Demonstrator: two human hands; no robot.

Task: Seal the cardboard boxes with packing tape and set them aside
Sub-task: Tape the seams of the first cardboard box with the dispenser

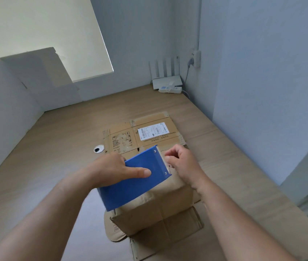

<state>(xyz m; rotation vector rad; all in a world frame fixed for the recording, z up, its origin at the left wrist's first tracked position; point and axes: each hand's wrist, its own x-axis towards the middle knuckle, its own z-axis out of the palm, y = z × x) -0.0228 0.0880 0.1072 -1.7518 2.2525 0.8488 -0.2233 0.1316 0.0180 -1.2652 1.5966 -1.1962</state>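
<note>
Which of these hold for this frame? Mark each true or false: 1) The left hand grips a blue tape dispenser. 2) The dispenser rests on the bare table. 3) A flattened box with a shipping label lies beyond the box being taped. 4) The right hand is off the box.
1) True: the left hand holds the blue tape dispenser.
2) False: it sits on top of the cardboard box.
3) True: the flattened box lies behind.
4) False: the right hand is at the box top by the dispenser.
</note>
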